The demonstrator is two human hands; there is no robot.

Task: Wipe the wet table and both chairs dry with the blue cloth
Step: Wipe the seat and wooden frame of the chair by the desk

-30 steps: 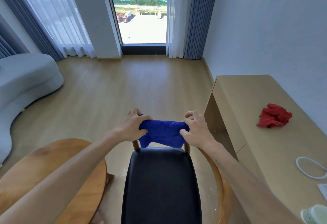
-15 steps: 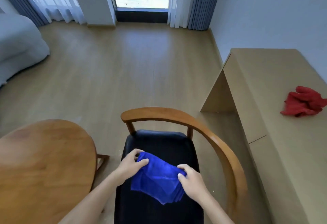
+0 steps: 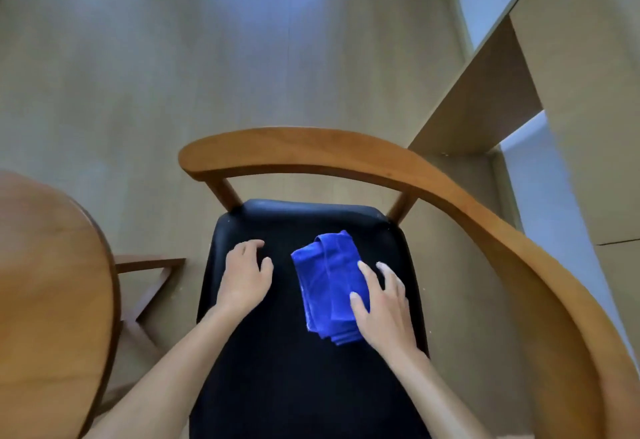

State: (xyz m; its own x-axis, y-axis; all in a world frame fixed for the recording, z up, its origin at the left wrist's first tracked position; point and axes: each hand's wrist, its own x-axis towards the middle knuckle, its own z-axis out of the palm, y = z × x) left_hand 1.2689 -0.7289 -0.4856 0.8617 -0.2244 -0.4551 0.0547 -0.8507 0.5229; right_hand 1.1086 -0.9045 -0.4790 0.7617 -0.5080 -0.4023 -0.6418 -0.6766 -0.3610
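The blue cloth (image 3: 327,282) lies folded on the black seat (image 3: 294,386) of a chair with a curved wooden backrest (image 3: 311,151). My right hand (image 3: 382,310) rests flat on the cloth's right side, fingers spread and pressing it onto the seat. My left hand (image 3: 244,281) lies on the bare seat to the left of the cloth, fingers loosely apart, not touching the cloth. The round wooden table (image 3: 52,300) fills the lower left, its edge next to the chair.
A light wooden desk (image 3: 588,92) stands to the right, close to the chair's armrest. Wooden floor (image 3: 173,57) stretches beyond the backrest. A table leg brace (image 3: 149,265) shows between table and chair.
Both hands brought the cloth down from the backrest onto the seat. My left hand has let go of it; my right hand now presses it flat. The view has tilted steeply down.
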